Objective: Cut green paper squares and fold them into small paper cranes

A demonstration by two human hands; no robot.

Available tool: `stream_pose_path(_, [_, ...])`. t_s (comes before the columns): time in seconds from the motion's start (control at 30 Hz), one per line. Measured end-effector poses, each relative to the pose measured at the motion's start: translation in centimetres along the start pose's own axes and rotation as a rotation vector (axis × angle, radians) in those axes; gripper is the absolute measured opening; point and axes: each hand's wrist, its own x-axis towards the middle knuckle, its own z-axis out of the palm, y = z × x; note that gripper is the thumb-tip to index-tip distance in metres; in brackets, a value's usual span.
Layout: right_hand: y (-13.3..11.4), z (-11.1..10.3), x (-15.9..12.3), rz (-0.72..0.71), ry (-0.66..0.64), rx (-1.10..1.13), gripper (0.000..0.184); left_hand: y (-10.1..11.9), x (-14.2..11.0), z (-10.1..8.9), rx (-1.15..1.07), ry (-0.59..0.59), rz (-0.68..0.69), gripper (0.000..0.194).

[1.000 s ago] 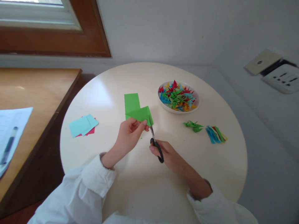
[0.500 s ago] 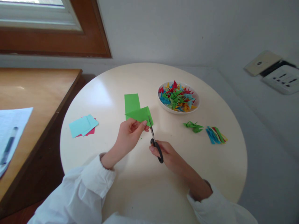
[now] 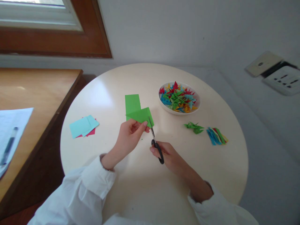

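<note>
Between the thumb and fingers of my left hand (image 3: 132,132) is a piece of green paper (image 3: 140,115), pinched along its near edge. My right hand (image 3: 167,154) holds a pair of scissors (image 3: 157,149) with black handles. Their blades lie over the right part of that paper, pointing away from me. Behind the held piece, a larger green sheet (image 3: 132,102) lies on the table, partly covered by it. To the right of my right hand rest some folded green paper cranes (image 3: 194,127).
A white bowl (image 3: 167,109) full of colourful folded cranes stands at the back right of the round table (image 3: 150,75). Paper strips (image 3: 217,136) lie at the right, light blue paper squares (image 3: 81,126) over red ones at the left. A wooden desk (image 3: 39,84) adjoins on the left.
</note>
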Motion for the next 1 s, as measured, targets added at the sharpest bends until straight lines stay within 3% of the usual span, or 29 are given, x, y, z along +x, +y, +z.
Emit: stream_pose_path(1.0, [-0.43, -0.09, -0.04, 0.024, 0.013, 0.004, 0.036, 0.46, 0.05, 0.02, -0.036, 0.008, -0.033, 0.023])
